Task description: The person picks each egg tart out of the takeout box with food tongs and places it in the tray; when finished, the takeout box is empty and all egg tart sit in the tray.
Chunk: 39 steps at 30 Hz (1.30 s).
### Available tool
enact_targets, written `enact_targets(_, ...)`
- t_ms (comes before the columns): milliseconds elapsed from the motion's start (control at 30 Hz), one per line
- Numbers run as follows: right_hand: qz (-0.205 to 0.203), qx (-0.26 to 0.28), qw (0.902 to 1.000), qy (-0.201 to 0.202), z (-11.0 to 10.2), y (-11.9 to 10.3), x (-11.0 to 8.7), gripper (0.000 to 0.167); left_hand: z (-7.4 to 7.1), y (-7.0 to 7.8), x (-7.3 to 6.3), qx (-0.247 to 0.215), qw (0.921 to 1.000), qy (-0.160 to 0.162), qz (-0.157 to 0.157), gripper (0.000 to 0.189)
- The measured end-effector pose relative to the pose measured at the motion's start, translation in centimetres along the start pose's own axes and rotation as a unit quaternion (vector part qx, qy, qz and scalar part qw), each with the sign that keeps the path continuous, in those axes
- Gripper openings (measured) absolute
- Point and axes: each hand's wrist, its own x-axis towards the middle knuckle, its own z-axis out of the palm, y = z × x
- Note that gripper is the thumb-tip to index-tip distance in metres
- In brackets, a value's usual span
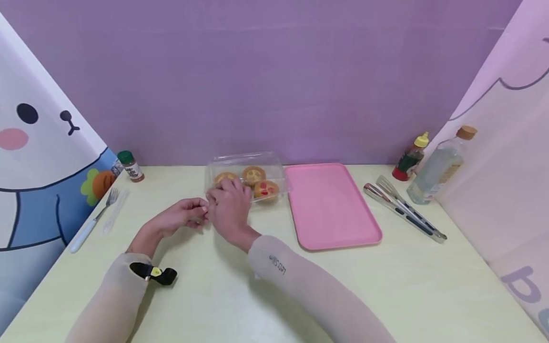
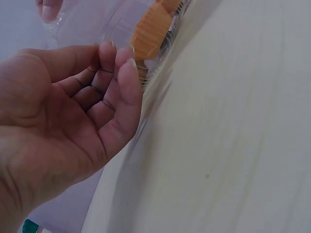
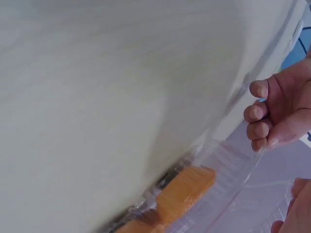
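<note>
A clear plastic clamshell box point(image 1: 270, 164) stands against the back wall, with several round golden pastries point(image 1: 254, 175) inside; one has a red topping. At the box's front left corner, my left hand point(image 1: 182, 216) pinches the plastic edge between thumb and fingertips. My right hand point(image 1: 229, 209) reaches over that same corner, its curled fingers gripping the clear plastic, and it covers part of a pastry in the head view. In the right wrist view, the left hand point(image 3: 284, 109) meets the corner of the box point(image 3: 228, 165), and only a bit of the right hand point(image 3: 299, 211) shows.
Right of the box lies a pink tray point(image 1: 330, 205). Metal tongs point(image 1: 405, 209), a sauce bottle point(image 1: 410, 159) and a corked clear bottle point(image 1: 437, 166) are at the right. A green-capped jar point(image 1: 131, 166), a fork point(image 1: 96, 219) and a clear-wrapped utensil point(image 1: 115, 212) are at the left.
</note>
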Motion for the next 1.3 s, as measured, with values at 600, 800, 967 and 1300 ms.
enact_targets(600,-0.02,0.044,0.9965,0.068,1.0,0.9,-0.1,0.008,0.5,-0.2,0.3,-0.039,0.9983,0.003,-0.043,0.03)
enact_targets(800,-0.017,0.057,0.996,0.066,0.8,1.0,0.3,0.01,0.6,-0.1,0.4,-0.044,0.9982,0.012,-0.038,0.024)
enact_targets(967,-0.016,0.056,0.9963,0.063,0.3,0.8,1.1,0.012,0.5,-0.2,0.4,-0.031,0.9986,0.022,-0.037,0.024)
enact_targets(1300,-0.01,0.033,0.9985,0.042,-1.3,0.3,4.7,0.017,0.6,0.4,0.2,-0.018,0.9975,0.047,-0.05,0.032)
